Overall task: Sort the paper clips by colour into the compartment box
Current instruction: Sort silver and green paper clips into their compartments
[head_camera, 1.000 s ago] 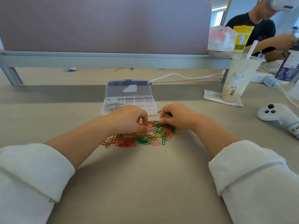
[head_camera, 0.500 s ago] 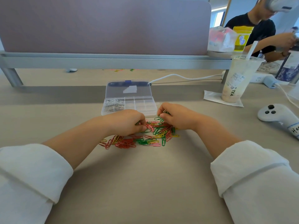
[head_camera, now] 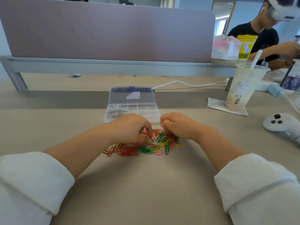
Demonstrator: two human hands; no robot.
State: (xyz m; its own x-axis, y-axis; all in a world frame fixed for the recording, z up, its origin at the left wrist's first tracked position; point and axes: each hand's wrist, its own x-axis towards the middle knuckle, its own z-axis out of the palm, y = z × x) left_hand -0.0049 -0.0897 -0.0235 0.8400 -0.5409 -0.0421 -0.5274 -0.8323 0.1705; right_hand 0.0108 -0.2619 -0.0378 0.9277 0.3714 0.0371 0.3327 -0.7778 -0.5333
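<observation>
Red, green, yellow and pink wire paper clips [head_camera: 146,148] lie heaped at 6 o'clock of the clear plastic compartment box [head_camera: 146,111]. The left hand [head_camera: 129,127] and right hand [head_camera: 177,125] curl over them; whether either pinches one, I cannot tell. They look light, slippery and tangle-prone, so nip one loop end.
</observation>
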